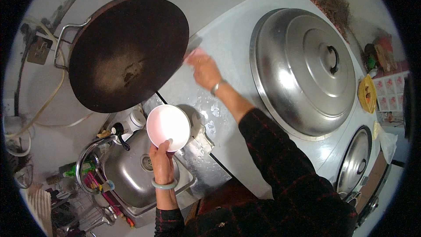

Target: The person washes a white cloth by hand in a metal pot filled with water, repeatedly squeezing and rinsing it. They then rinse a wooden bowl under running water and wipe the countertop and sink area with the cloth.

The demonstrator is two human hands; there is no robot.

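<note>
My left hand (161,159) grips the rim of a bowl (169,123), thumb inside and fingers beneath; the bowl looks white with a pinkish tint and shows nothing inside. It is held above the edge of a stainless steel sink (131,171). Farther up, my right hand (205,70) is closed around a pink cloth (196,53) over the pale countertop, close to the right edge of a large dark wok (131,49). That wok leans against the wall behind the sink. Whether the cloth touches the wok or the counter I cannot tell.
A big domed metal lid (306,72) covers the right of the counter (230,42). Water drops and a crumpled white cloth (202,138) lie beside the sink. A curved faucet (79,168) and utensils (105,217) stand left. A yellow basket (366,93) sits far right.
</note>
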